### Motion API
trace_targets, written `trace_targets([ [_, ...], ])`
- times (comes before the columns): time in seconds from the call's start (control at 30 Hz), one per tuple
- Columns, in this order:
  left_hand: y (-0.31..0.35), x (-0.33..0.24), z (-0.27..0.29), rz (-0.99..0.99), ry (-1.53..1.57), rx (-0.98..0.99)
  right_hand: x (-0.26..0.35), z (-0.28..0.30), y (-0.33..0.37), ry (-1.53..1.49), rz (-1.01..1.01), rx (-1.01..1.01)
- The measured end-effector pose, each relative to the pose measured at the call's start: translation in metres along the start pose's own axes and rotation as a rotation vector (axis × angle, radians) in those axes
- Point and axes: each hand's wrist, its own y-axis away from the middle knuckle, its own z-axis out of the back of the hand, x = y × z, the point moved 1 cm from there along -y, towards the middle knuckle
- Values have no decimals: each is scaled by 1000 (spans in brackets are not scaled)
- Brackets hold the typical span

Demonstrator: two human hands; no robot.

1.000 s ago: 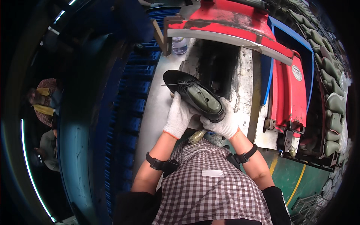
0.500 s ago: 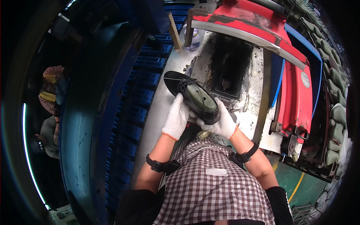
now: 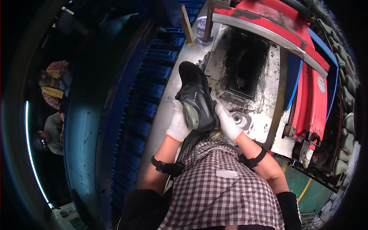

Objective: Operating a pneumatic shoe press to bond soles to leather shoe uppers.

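The left grip (image 3: 178,122), at the green last (image 3: 190,116), and right grip (image 3: 227,123), along the sole (image 3: 212,102), grasp a black shoe (image 3: 204,109) — sole attached, last inside — toe (image 3: 190,72) toward eleven o'clock.

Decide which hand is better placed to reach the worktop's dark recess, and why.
Probably the right hand: it is nearer the dark recess, while the black shoe lies between that and the left hand.
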Motion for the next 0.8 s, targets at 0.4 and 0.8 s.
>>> trace_targets([
  [0.4,22,-9,15,-38,-253,-113,18,-4,-10,467,164,136],
  [0.8,25,-19,23,-201,-626,-131,25,-11,-20,478,84,54],
])
